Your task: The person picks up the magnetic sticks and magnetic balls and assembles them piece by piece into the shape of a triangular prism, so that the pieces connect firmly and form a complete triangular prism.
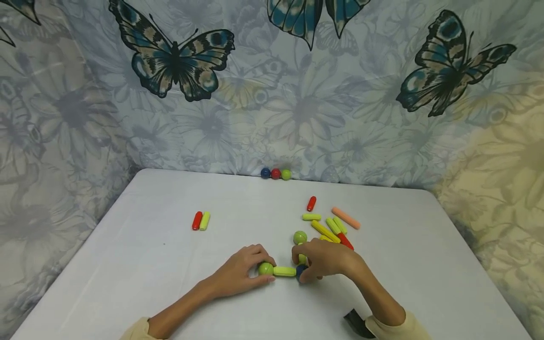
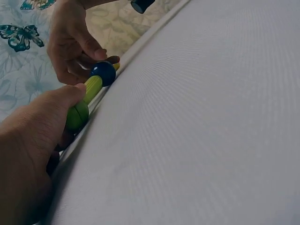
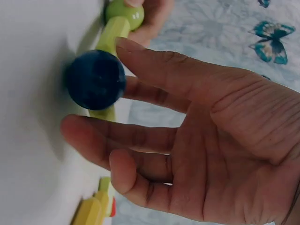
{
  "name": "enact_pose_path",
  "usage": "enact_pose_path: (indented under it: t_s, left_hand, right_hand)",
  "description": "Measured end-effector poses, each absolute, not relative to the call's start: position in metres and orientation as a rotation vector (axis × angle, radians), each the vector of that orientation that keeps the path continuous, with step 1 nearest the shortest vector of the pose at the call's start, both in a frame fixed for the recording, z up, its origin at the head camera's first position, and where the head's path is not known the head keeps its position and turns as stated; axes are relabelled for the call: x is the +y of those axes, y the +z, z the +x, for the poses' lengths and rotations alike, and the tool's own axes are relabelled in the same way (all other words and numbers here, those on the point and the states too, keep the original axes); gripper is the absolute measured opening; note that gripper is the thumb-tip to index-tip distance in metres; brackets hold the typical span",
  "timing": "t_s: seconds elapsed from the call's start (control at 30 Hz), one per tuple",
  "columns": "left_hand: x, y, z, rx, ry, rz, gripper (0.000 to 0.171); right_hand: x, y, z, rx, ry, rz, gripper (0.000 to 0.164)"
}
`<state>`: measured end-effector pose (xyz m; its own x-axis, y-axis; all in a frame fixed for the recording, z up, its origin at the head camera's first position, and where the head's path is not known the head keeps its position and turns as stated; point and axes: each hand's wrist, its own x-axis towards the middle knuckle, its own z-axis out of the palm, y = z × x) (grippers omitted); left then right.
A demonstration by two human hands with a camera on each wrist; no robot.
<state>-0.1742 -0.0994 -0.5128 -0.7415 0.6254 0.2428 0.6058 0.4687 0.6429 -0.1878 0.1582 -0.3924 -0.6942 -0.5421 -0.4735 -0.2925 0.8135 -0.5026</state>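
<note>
My left hand [image 1: 246,269] curls round a light-green ball [image 1: 266,268], its thumb near the table side. From that ball a ridged yellow-green stick [image 1: 284,271] runs right to a dark blue ball [image 1: 301,271]. My right hand [image 1: 329,259] holds the blue ball between thumb and fingers; in the right wrist view the thumb [image 3: 133,49] lies at the ball's edge and other fingers are bent. A second yellow-green stick [image 1: 302,259] leads away from the blue ball to another green ball [image 1: 300,237], partly hidden by the right fingers.
Loose red, yellow and green sticks lie beyond my right hand, with an orange stick [image 1: 346,218]. A red stick [image 1: 197,220] and a green stick [image 1: 205,220] lie left. Blue, red and green balls [image 1: 276,174] line the far edge. A black strap [image 1: 358,324] is by the right sleeve.
</note>
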Motion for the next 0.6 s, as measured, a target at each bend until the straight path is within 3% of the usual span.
enact_pose_path:
  t_s: [0.17,0.3,0.5,0.6]
  left_hand:
    - [-0.105,-0.502,-0.175,2.614,1.105,1.059,0.038]
    - [-0.122,-0.486,-0.186,2.948,0.888,1.05,0.042]
    - [-0.157,-0.475,-0.2,3.553,0.197,0.57,0.039]
    - [-0.162,-0.473,-0.2,3.542,0.146,0.487,0.036]
  right_hand:
    - [0.154,-0.399,-0.186,2.377,-0.458,-0.617,0.024]
    - [0.15,-0.402,-0.186,2.376,-0.444,-0.593,0.023]
    - [0.148,-0.403,-0.185,2.386,-0.438,-0.563,0.025]
    - [0.149,-0.402,-0.186,2.391,-0.449,-0.55,0.025]
